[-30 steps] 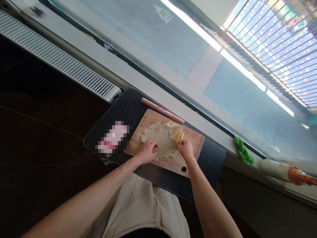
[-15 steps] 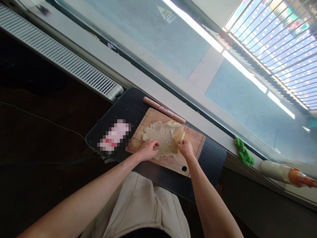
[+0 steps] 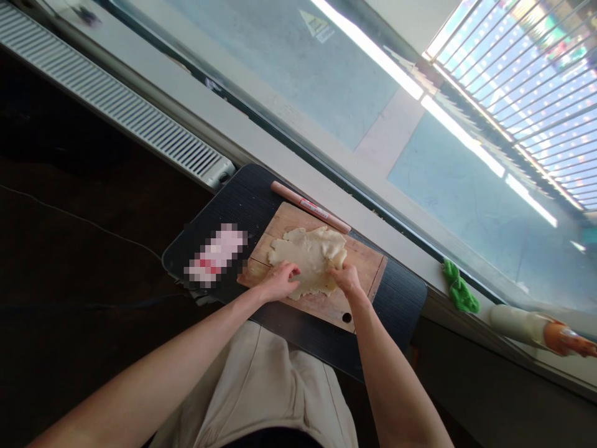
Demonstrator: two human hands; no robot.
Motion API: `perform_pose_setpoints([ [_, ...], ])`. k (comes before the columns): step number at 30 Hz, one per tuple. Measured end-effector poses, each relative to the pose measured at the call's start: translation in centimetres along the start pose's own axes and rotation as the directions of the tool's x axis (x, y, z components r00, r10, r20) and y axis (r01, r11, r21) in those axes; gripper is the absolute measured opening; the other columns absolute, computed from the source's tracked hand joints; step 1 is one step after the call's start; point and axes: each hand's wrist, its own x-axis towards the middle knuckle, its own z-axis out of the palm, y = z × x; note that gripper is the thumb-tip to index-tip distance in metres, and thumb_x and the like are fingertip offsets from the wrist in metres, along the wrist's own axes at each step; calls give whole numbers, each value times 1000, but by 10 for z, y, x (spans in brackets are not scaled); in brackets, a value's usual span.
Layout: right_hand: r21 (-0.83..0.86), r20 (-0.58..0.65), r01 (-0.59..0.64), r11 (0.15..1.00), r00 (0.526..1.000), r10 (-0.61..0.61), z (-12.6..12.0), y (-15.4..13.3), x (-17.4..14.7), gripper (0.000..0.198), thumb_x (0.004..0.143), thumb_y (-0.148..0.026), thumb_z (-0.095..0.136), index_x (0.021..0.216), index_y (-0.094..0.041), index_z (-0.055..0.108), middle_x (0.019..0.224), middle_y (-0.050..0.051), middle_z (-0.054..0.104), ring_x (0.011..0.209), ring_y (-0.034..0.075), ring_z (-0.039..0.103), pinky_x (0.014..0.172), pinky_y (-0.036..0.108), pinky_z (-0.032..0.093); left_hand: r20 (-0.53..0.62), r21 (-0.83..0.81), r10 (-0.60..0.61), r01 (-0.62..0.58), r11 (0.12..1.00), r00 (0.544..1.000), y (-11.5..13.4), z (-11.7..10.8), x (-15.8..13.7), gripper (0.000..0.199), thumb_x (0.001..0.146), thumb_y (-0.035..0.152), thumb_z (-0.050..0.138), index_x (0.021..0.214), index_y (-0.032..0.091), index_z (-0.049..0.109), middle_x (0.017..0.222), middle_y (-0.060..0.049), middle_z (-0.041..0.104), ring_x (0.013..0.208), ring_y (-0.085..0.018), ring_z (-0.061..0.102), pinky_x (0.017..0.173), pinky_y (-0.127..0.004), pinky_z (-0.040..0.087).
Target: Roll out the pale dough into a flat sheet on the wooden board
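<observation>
A flat, ragged-edged sheet of dough lies on a wooden cutting board. My right hand grips the dough's right edge, which is folded over a little toward the middle. At the near left edge of the sheet rests my left hand, its fingers curved and apart, with nothing held in them. Beyond the board lies a wooden rolling pin with a red and white label round its middle.
The board sits on a small black table against a windowsill. A blurred-out pinkish packet lies at the table's left. On the sill are a green cloth and a white bottle. A white radiator runs along the left.
My right hand has shifted slightly left, and the dough edge it grips has come down lower over the sheet. My left hand has stayed almost still.
</observation>
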Motion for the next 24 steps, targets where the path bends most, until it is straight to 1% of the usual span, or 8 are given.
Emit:
perform_pose_setpoints([
  [2, -8, -16, 6, 1000, 1000, -6, 1, 0, -2, 24, 65, -35, 65, 76, -15, 70, 68, 3, 67, 63, 16, 61, 49, 19, 40, 4, -4, 2, -2, 1000, 1000, 0, -1, 0, 27, 71, 28, 56, 96, 19, 63, 93, -5, 58, 89, -20, 58, 79, -31, 47],
  [4, -2, -27, 16, 1000, 1000, -16, 1, 1, -8, 25, 68, -36, 62, 76, -14, 70, 66, 2, 66, 63, 16, 61, 49, 19, 39, 4, -6, 0, 0, 1000, 1000, 0, -1, 0, 27, 71, 28, 56, 96, 20, 63, 92, -5, 58, 88, -20, 59, 78, -31, 47],
  [8, 52, -27, 19, 998, 999, -18, 2, 1, -17, 29, 70, -36, 59, 81, -12, 70, 67, 3, 66, 64, 16, 62, 49, 18, 40, 2, -9, -6, 6, 1000, 1000, 0, -2, 0, 27, 71, 30, 57, 96, 20, 63, 92, -5, 58, 87, -20, 59, 78, -31, 47],
  [12, 117, -9, -2, 993, 1000, 3, 3, -7, -16, 28, 68, -31, 58, 86, -12, 70, 73, 4, 68, 65, 16, 63, 49, 18, 42, 7, -16, -2, 2, 1000, 1000, 0, -2, 0, 27, 72, 29, 57, 96, 19, 63, 93, -6, 58, 88, -20, 59, 78, -31, 47],
  [16, 97, 9, 11, 995, 1000, -12, 5, -12, -10, 28, 66, -33, 60, 85, -15, 70, 74, 3, 69, 65, 15, 64, 51, 18, 44, 12, -17, 6, -6, 1000, 1000, 1, -2, 0, 28, 72, 29, 57, 97, 19, 64, 93, -6, 59, 89, -20, 59, 78, -31, 47],
  [21, 28, -74, 6, 1000, 997, -4, 5, -4, -6, 28, 70, -32, 54, 82, -13, 70, 72, 4, 68, 66, 17, 63, 52, 20, 42, 6, -30, -4, 4, 1000, 1000, -1, -2, 0, 27, 71, 28, 58, 97, 20, 64, 92, -5, 60, 88, -19, 59, 79, -30, 47],
  [24, -6, -66, 9, 1000, 998, -10, 3, -3, -6, 28, 70, -35, 56, 81, -14, 71, 70, 3, 67, 65, 17, 62, 52, 20, 42, 7, -35, 4, -4, 999, 1000, -2, -1, 1, 28, 72, 28, 57, 97, 19, 64, 93, -5, 59, 88, -19, 59, 79, -31, 47],
])
